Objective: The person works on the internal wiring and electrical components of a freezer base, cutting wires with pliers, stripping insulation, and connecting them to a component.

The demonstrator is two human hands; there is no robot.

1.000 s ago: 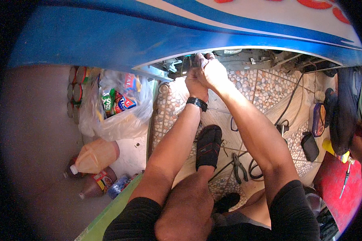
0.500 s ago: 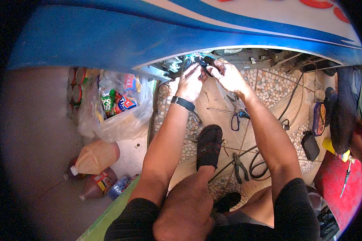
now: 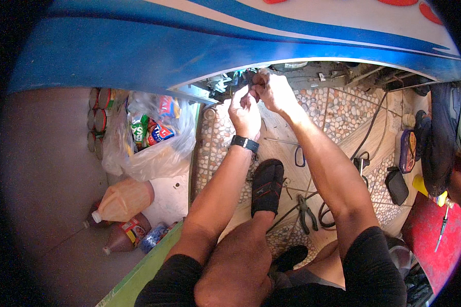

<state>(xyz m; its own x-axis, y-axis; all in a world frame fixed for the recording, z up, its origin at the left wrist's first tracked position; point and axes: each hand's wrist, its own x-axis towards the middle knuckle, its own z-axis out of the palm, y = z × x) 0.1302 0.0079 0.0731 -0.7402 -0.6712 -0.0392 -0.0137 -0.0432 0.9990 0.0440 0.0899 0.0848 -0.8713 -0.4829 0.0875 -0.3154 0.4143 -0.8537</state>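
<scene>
Both hands meet at the lit opening under a blue and white panel (image 3: pixel 138 53). My left hand (image 3: pixel 245 111) has its fingers pinched together, palm partly turned up. Just right of and above it, my right hand (image 3: pixel 275 93) is closed, its fingertips touching the left fingertips. Whatever they hold is small, dark and too hidden to name. Behind the fingers, bundled wires (image 3: pixel 221 83) and dusty parts show inside the opening. Below the hands, a thin rod-like tool (image 3: pixel 279 140) and a dark blue handle loop (image 3: pixel 300 156) lie on the floor, the loop partly behind my right forearm.
Pliers (image 3: pixel 307 216) and a black cable (image 3: pixel 325 214) lie near my shoe (image 3: pixel 267 187). At left are a clear bag of packets (image 3: pixel 156 161) and several bottles (image 3: pixel 128 197). At right stand a black pouch (image 3: pixel 396 187) and a yellow-bodied tool (image 3: pixel 426 190) by a red surface (image 3: pixel 435 240).
My left hand has lowered slightly and turned, its wrist moving right. My right hand has shifted a little left and upward. The dark piece between them is now mostly hidden.
</scene>
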